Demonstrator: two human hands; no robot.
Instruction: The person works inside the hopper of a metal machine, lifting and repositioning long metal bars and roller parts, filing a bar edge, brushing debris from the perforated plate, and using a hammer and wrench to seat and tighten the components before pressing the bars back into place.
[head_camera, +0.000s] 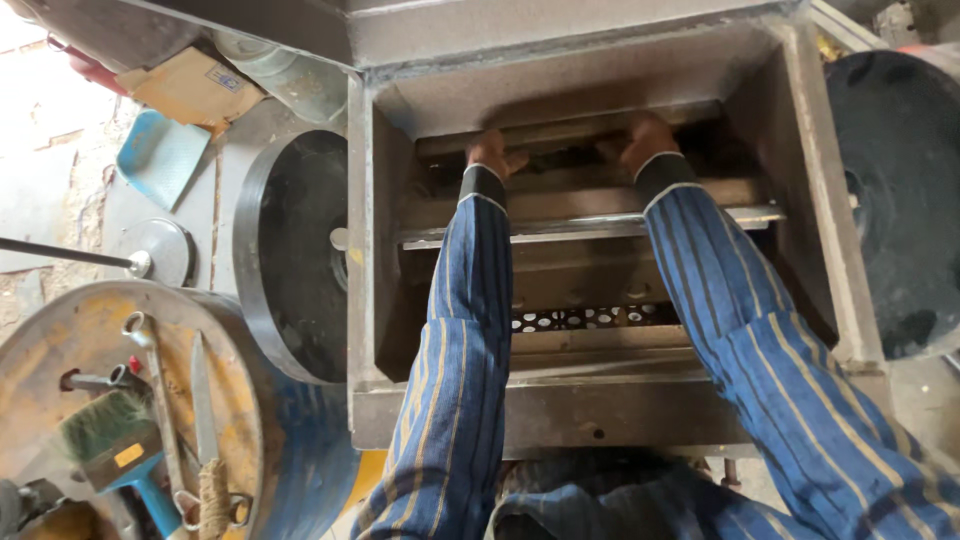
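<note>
Both my arms, in blue striped sleeves, reach down into an open steel machine housing. My left hand rests on a long metal blade bar at the far side of the chamber, fingers curled over its edge. A little to the right on the same bar, my right hand presses down. Closer to me a second bright blade bar crosses the chamber under my forearms. A perforated screen shows below it.
Heavy black flywheels stand on both sides of the housing, left and right. A rusty blue drum at lower left carries a brush, wrenches and a file. Cardboard and a blue dustpan lie behind.
</note>
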